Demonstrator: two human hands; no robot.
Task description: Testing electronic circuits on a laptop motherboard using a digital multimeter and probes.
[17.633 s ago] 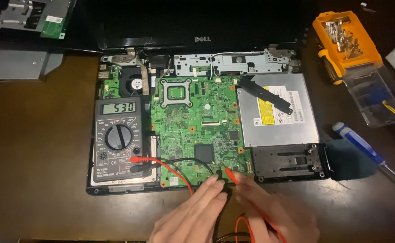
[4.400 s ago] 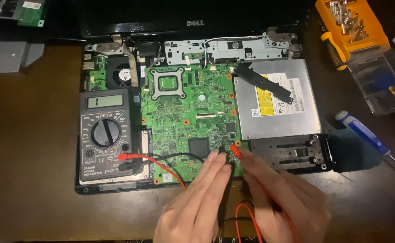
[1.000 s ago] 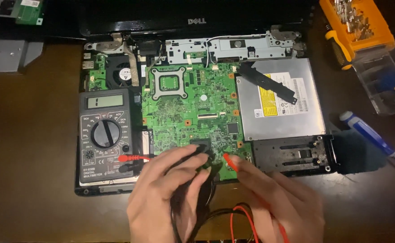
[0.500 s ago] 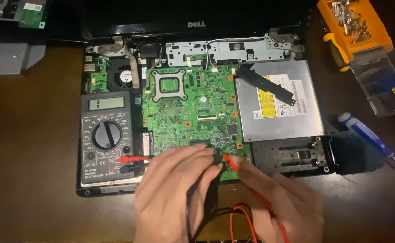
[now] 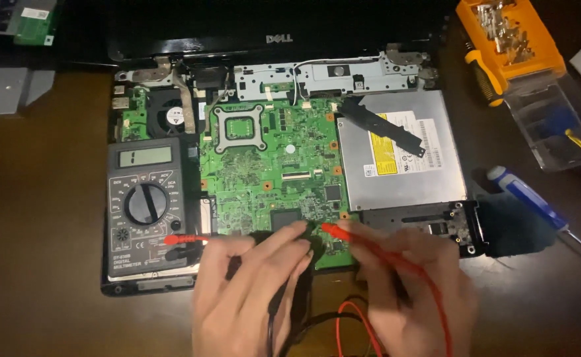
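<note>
Gripping probes: left hand (image 5: 250,297) black, right hand (image 5: 416,291) red | brown table (image 5: 39,264), dim

Green motherboard (image 5: 270,172), grey multimeter (image 5: 146,208), red probe (image 5: 370,248), orange case (image 5: 508,36).

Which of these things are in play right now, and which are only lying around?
In use: left hand with black probe, right hand with red probe, green motherboard, multimeter.
Lying about: blue screwdriver, orange parts box, optical drive.
</note>
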